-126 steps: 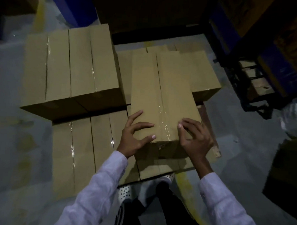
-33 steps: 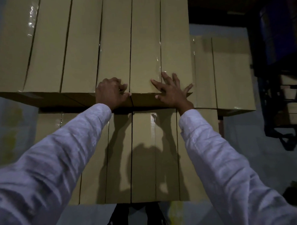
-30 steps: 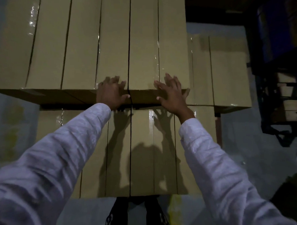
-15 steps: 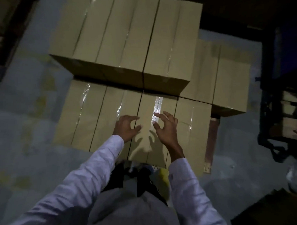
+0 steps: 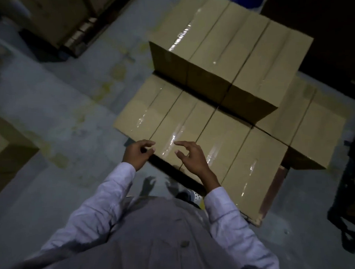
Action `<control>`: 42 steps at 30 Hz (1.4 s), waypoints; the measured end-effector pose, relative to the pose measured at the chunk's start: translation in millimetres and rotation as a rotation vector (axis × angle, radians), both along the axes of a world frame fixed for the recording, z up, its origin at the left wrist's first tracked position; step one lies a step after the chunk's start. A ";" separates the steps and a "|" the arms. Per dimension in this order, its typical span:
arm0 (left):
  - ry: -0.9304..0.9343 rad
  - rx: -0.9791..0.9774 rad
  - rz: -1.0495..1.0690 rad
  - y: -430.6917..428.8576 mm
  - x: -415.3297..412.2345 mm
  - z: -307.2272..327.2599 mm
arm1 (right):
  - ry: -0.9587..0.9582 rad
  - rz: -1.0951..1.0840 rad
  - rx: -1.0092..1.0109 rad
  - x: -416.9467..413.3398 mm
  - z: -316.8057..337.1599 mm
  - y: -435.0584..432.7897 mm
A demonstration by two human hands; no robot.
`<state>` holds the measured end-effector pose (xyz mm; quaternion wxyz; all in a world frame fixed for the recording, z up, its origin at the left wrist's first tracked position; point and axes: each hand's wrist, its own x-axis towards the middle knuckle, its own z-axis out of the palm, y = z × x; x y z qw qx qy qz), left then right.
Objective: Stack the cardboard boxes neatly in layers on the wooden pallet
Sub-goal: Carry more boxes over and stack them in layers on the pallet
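Note:
Taped brown cardboard boxes form a bottom layer [image 5: 202, 133] on the wooden pallet [image 5: 272, 191], of which only a reddish edge shows at the right. Three more boxes [image 5: 228, 52] sit side by side on top at the far side. One low box [image 5: 317, 125] juts out to the right. My left hand [image 5: 138, 153] hovers over the near left corner of the bottom layer, fingers loosely curled, holding nothing. My right hand [image 5: 190, 157] hangs just above the near boxes, fingers relaxed and empty.
Grey concrete floor [image 5: 61, 118] surrounds the stack. Another cardboard box [image 5: 6, 148] stands at the left edge. Dark pallets and cartons [image 5: 64, 23] sit at the top left. A dark metal frame [image 5: 350, 208] stands at the right.
Both hands have come off the top box they were pushing and drawn back toward me. The view has swung left and away from the stack.

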<state>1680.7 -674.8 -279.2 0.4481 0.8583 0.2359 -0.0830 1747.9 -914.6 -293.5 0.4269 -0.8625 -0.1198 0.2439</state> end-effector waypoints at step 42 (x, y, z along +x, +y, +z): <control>-0.221 -0.060 1.593 647.7 -476.4 11.6 | 0.051 1.217 0.147 -251.6 57.5 968.5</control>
